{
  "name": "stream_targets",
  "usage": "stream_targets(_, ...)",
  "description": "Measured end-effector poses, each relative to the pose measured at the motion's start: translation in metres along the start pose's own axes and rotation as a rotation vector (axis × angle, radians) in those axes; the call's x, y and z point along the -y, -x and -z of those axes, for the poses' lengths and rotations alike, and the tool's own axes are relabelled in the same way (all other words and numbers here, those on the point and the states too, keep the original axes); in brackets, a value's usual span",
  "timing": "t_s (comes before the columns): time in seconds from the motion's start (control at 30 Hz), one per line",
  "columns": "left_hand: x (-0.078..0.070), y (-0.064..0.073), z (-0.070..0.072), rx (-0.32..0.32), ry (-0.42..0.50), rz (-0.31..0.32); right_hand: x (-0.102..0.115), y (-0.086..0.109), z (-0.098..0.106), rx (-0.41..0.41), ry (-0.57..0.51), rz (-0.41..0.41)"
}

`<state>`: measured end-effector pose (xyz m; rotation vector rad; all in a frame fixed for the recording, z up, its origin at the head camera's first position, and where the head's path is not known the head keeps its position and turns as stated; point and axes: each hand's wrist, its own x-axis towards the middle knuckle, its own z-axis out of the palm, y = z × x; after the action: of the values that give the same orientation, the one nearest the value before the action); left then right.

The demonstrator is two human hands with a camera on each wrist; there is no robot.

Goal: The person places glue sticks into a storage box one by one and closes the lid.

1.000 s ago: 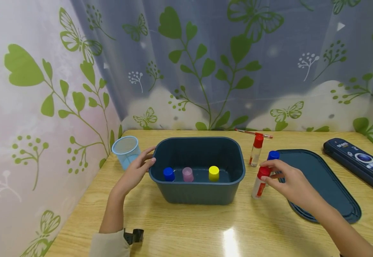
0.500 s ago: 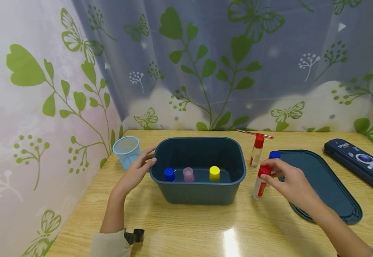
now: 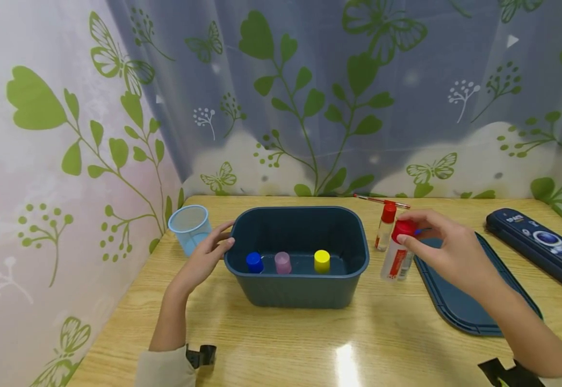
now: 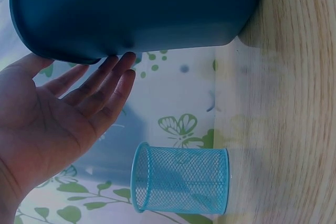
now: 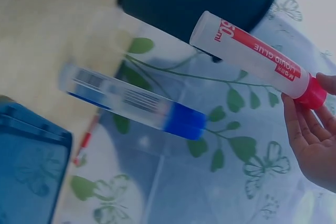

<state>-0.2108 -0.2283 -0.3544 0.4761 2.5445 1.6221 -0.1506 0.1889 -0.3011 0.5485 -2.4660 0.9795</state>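
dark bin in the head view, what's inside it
Inside the bin, a blue cap, a pink cap and a yellow cap show; its front wall hides whatever is lower.

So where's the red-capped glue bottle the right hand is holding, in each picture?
Head: right of centre, the red-capped liquid glue bottle held by the right hand.
Left wrist: not in it.
Right wrist: upper right, its red cap at the hand.
Shared landmark: the dark teal bin, in all three.

The glue cap (image 5: 312, 94) is red, the blue-grey curtain (image 3: 290, 123) green-leafed.
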Motion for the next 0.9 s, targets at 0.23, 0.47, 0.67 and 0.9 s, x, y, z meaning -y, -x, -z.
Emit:
stream_targets(0.23,0.0,0.0,0.0,0.002,-0.013,-0.002,0.011,-0.015,0.014,-0.043,-0.039,0.041)
stream_targets(0.47,0.001,0.0,0.0,0.007,-0.008,0.003,0.022,-0.03,0.017,-0.085,-0.066,0.123)
stream_targets(0.67,0.001,0.0,0.0,0.007,-0.002,0.0,0.035,-0.043,0.011,-0.054,-0.132,0.156)
stream_targets(0.9,0.002,-0.001,0.0,0.009,0.001,-0.002,0.049,-0.059,0.0,-0.02,-0.149,0.203)
